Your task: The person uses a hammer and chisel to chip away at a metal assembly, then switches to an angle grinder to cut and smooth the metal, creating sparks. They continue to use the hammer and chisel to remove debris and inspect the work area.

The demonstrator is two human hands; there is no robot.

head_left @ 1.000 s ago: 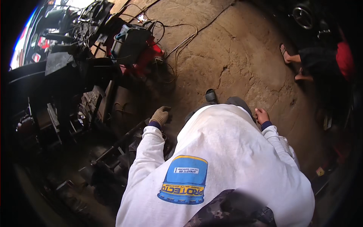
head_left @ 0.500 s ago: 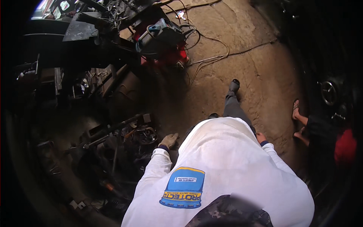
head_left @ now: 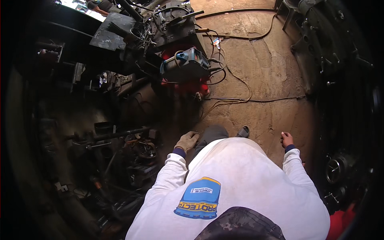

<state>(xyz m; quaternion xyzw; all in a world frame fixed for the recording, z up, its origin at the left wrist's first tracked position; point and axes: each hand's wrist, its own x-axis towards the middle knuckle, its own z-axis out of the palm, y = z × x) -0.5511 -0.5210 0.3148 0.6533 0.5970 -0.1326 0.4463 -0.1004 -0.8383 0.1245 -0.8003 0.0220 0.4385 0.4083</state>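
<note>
Rough brown floor (head_left: 262,60) gives room ahead, edged on the right by dark machinery (head_left: 340,52); tan cables (head_left: 251,90) cross it beside a teal-and-black machine (head_left: 186,69). The left grip (head_left: 187,141), gloved, palm hidden, hangs by a grey trouser leg (head_left: 215,133), near heaped metal parts (head_left: 143,148); the bare right grip (head_left: 286,140) is curled. How far the left opens, or what either holds, I cannot tell.
</note>
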